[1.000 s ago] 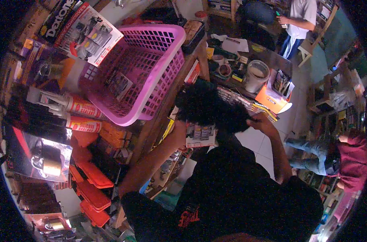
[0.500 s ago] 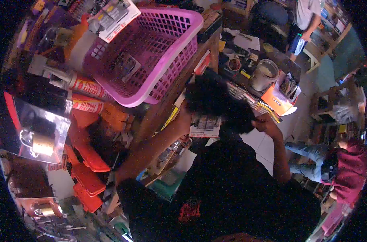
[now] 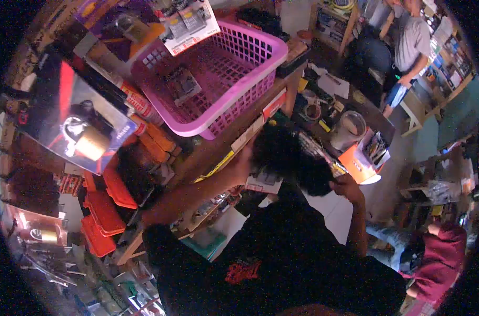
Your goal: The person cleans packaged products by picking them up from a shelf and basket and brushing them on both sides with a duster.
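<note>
My left hand point(image 3: 242, 164) reaches to the edge of a dark rounded mass point(image 3: 289, 152) that I cannot make out, and its fingers are mostly hidden there. Just below that hand is a carded package point(image 3: 263, 180) with grey items; whether I hold it is unclear. My right hand point(image 3: 348, 188) is closed, fingers curled against the right edge of the dark mass. What it grips does not show. Beyond my hands, an orange box point(image 3: 355, 162) holding thin items stands near a tub point(image 3: 349, 129). My black shirt fills the lower middle.
A pink basket point(image 3: 195, 129) with a package point(image 3: 184, 84) inside sits at upper left. A carded padlock point(image 3: 90, 143) hangs close at left, above red-orange plastic pieces point(image 3: 103, 213). Another card point(image 3: 189, 26) overlaps the basket. People point(image 3: 412, 45) point(image 3: 445, 255) are at right.
The view has shifted, so the basket and padlock card appear farther right. Both hands stay beside the dark mass, and my right hand appears slightly lower.
</note>
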The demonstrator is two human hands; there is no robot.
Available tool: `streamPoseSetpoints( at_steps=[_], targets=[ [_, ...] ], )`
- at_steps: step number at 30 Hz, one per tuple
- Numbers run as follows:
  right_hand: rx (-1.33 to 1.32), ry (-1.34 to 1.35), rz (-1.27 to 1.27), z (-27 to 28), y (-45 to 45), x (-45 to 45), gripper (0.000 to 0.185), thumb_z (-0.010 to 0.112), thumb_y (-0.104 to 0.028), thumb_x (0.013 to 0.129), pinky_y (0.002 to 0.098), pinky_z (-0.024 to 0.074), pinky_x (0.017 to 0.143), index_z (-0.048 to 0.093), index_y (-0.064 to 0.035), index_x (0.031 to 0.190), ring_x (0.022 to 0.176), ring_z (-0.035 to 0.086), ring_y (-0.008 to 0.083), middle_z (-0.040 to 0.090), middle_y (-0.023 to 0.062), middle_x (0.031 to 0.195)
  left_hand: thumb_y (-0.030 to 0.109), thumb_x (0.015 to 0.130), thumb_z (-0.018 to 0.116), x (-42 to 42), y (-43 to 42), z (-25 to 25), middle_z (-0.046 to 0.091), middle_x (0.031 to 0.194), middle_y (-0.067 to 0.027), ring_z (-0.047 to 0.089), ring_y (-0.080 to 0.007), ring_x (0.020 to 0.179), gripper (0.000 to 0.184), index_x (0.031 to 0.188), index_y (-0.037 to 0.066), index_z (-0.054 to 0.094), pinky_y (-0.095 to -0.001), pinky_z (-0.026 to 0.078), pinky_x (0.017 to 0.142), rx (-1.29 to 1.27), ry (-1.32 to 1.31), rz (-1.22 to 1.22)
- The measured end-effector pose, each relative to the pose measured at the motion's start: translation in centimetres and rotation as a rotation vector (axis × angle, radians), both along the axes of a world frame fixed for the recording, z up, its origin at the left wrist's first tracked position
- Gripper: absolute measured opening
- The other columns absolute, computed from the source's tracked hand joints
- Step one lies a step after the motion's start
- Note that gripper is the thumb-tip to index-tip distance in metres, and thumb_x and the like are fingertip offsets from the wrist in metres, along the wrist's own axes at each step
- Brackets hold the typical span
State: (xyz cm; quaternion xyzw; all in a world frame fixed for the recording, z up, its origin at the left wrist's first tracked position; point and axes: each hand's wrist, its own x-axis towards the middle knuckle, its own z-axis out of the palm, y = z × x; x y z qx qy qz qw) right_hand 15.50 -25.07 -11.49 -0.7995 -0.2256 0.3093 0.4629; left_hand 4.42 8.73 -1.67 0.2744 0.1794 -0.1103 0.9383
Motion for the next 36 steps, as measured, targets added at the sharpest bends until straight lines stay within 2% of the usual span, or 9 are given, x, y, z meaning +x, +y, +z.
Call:
streamPoseSetpoints(
  at_steps=[9, 13, 16, 21, 24, 26, 29, 32, 36],
  targets=[
    [-0.047, -0.010, 0.300, 1.6, 1.7, 5.4, 0.036, 0.062, -0.020, 0.080, 0.0256, 0.0274, 0.041, 0.047, -0.0067, 0.050, 0.043, 0.038, 0.0059, 0.043, -0.0031, 0.047, 0.052, 0.088, 0.043, -3.8, -1.3, -1.8, 0.056, 0.118, -0.0085, 0.056, -0.0261, 0.103, 0.055, 0.126, 0.011, 0.048, -0.0410, 0.045, 0.089, -0.224, -0.064, 0.089],
    [-0.008, 0.037, 0.387, -0.1, 5.5, 8.0, 0.041, 0.067, -0.027, 0.078, 0.0274, 0.0307, 0.044, 0.048, -0.0041, 0.050, 0.045, 0.040, 0.0079, 0.043, 0.0004, 0.047, 0.060, 0.086, 0.037, -6.4, -4.6, -2.6, 0.057, 0.115, -0.0091, 0.057, -0.0260, 0.099, 0.063, 0.125, 0.011, 0.049, -0.0396, 0.046, 0.086, -0.025, -0.084, 0.451],
    [-0.083, -0.275, 0.695, 0.2, 9.0, 9.9, 0.038, 0.068, -0.036, 0.078, 0.0271, 0.0353, 0.047, 0.059, -0.0013, 0.064, 0.049, 0.046, 0.0102, 0.050, 0.0023, 0.052, 0.066, 0.083, 0.034, -9.4, -6.5, -6.5, 0.057, 0.117, -0.0108, 0.058, -0.0301, 0.098, 0.071, 0.126, 0.010, 0.048, -0.0452, 0.047, 0.085, -0.639, -0.321, 0.230],
    [-0.298, -0.186, 0.640, 3.7, 9.7, 11.0, 0.044, 0.069, -0.041, 0.077, 0.0279, 0.0442, 0.066, 0.063, -0.0002, 0.092, 0.070, 0.056, 0.0143, 0.057, 0.0058, 0.068, 0.063, 0.083, 0.039, -11.0, -8.7, 0.6, 0.054, 0.123, -0.0109, 0.057, -0.0326, 0.101, 0.069, 0.130, 0.013, 0.045, -0.0482, 0.046, 0.088, -0.368, -0.081, 0.584],
    [-0.162, -0.070, 0.810, 7.8, 12.1, 9.9, 0.037, 0.069, -0.036, 0.077, 0.0261, 0.0409, 0.061, 0.064, 0.0013, 0.078, 0.069, 0.054, 0.0116, 0.055, 0.0039, 0.066, 0.063, 0.082, 0.042, -12.3, -10.2, 0.0, 0.052, 0.125, -0.0120, 0.056, -0.0340, 0.104, 0.071, 0.132, 0.013, 0.042, -0.0495, 0.045, 0.089, -0.565, -0.308, 0.584],
    [-0.092, -0.015, 0.960, 8.2, 13.8, 9.6, 0.034, 0.069, -0.032, 0.077, 0.0261, 0.0378, 0.055, 0.064, 0.0011, 0.071, 0.061, 0.052, 0.0103, 0.054, 0.0027, 0.060, 0.064, 0.082, 0.042, -13.3, -11.8, -5.1, 0.052, 0.125, -0.0121, 0.056, -0.0355, 0.103, 0.072, 0.133, 0.014, 0.041, -0.0498, 0.046, 0.087, -0.281, -0.290, 0.649],
    [-0.023, -0.153, 1.084, 7.9, 15.9, 9.4, 0.031, 0.067, -0.028, 0.078, 0.0268, 0.0338, 0.049, 0.063, 0.0003, 0.068, 0.050, 0.047, 0.0092, 0.053, 0.0013, 0.053, 0.064, 0.083, 0.041, -13.9, -13.3, -1.3, 0.052, 0.124, -0.0123, 0.055, -0.0343, 0.105, 0.071, 0.131, 0.012, 0.043, -0.0476, 0.045, 0.090, -0.336, -0.428, 0.709],
    [0.049, -0.284, 1.192, 7.9, 17.3, 11.3, 0.031, 0.067, -0.030, 0.077, 0.0296, 0.0331, 0.049, 0.063, 0.0001, 0.069, 0.051, 0.048, 0.0107, 0.053, 0.0051, 0.054, 0.062, 0.085, 0.038, -15.8, -12.8, -0.8, 0.056, 0.118, -0.0095, 0.056, -0.0269, 0.104, 0.067, 0.128, 0.011, 0.046, -0.0438, 0.046, 0.087, -0.063, 0.076, 1.129],
    [0.062, -0.313, 1.224, 9.3, 19.0, 9.4, 0.032, 0.069, -0.032, 0.074, 0.0329, 0.0347, 0.053, 0.062, -0.0007, 0.070, 0.056, 0.052, 0.0189, 0.055, 0.0108, 0.056, 0.058, 0.079, 0.046, -17.4, -13.9, -0.2, 0.054, 0.119, -0.0064, 0.054, -0.0244, 0.105, 0.068, 0.128, 0.012, 0.044, -0.0419, 0.044, 0.088, -0.016, 0.172, 1.160]
  ],
)
